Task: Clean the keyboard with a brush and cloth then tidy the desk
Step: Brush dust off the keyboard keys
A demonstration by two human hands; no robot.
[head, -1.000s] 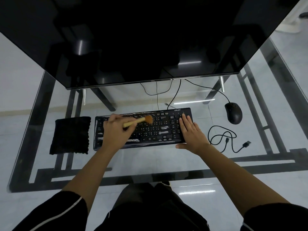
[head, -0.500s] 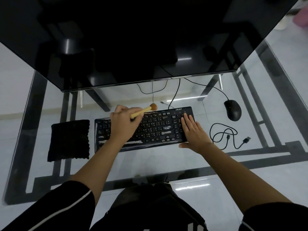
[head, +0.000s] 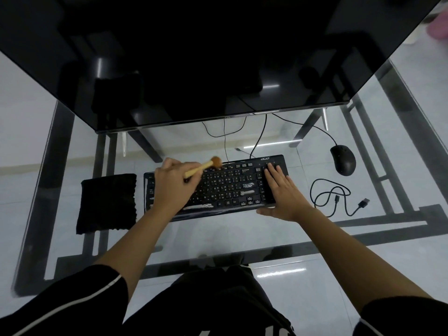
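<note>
On the glass desk [head: 218, 238], the right hand [head: 282, 194] lies flat with straight fingers on the right end of the black keyboard [head: 232, 187], while the left hand [head: 173, 187] grips a wooden-handled brush [head: 206, 166], bristles at the top key row. A black cloth [head: 106, 203] lies just left of the keyboard; a coiled USB cable [head: 335, 198] and a mouse [head: 343, 160] sit to its right, the monitor [head: 194, 57] beyond.
</note>
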